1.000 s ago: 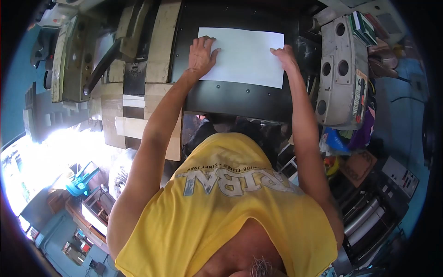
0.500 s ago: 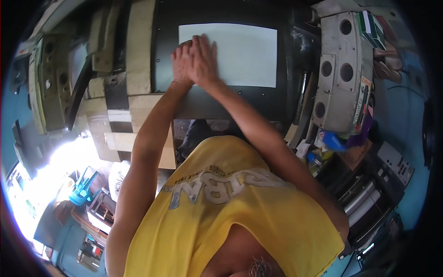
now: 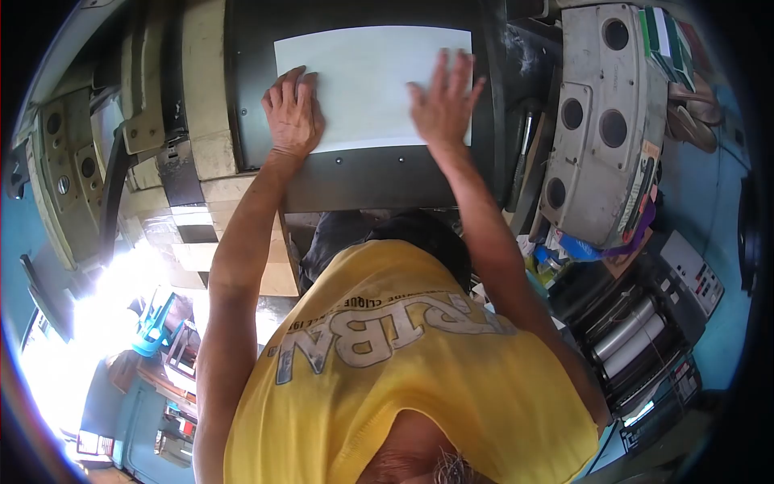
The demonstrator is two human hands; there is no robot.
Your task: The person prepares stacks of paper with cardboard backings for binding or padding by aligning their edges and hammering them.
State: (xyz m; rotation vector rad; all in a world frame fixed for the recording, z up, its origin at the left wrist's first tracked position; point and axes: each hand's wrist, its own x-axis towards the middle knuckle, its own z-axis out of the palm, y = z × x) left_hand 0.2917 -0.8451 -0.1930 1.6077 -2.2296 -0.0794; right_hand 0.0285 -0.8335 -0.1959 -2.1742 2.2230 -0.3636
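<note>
A white sheet of paper [image 3: 367, 85] lies flat on a dark metal bed [image 3: 363, 184] in front of me. My left hand [image 3: 293, 113] rests palm down on the sheet's left edge, its fingers slightly bent and pointing away from me. Over the right part of the sheet is my right hand [image 3: 446, 98], fingers spread and a little blurred, with the thumb held out to the left. Neither hand grasps anything.
A grey machine housing with round holes [image 3: 609, 121] stands close on the right, and another holed panel [image 3: 64, 173] is at far left. A dark lever [image 3: 113, 189] slants down on the left. Tan boards [image 3: 205, 89] border the bed. Metal rollers [image 3: 629, 335] sit at lower right.
My right hand has left its place against my left hand and moved right across the sheet. The left hand stays at the left edge. The whole view has shifted slightly.
</note>
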